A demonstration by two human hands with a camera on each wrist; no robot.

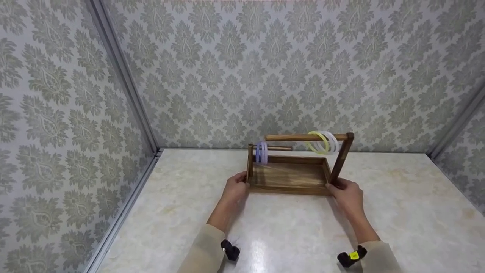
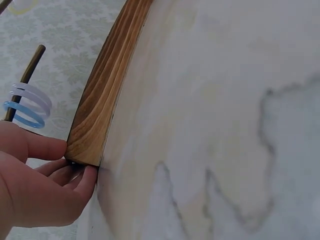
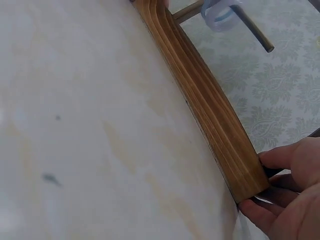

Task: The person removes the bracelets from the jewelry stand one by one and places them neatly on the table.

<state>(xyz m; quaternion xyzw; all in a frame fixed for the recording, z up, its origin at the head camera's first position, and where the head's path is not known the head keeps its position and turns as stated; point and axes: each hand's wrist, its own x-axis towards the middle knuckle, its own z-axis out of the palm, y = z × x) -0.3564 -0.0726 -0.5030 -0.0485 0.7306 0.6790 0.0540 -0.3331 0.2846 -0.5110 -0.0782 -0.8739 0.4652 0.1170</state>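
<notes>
A wooden jewelry stand point(image 1: 288, 190) with a shallow tray base and two side arms rests on the table. At its front left corner my left hand point(image 1: 235, 187) holds it, thumb on the front edge and fingers curled around the end. My right hand point(image 1: 348, 195) grips the front right corner in the same manner. Blue and lilac bangles point(image 1: 262, 152) hang on the shorter left bar. On the taller right bar hang a yellow bangle point(image 1: 313, 149) and clear whitish bangles point(image 1: 333, 142). The left wrist view shows the thumb and fingertips against the wooden front edge point(image 2: 102, 100).
Beneath the stand is a pale marble-patterned table point(image 1: 189, 170). Patterned wallpaper point(image 1: 231, 76) covers the walls behind and at the sides, with a metal rail point(image 1: 125, 76) along the left corner. Each wrist carries a small black camera point(image 1: 230, 250).
</notes>
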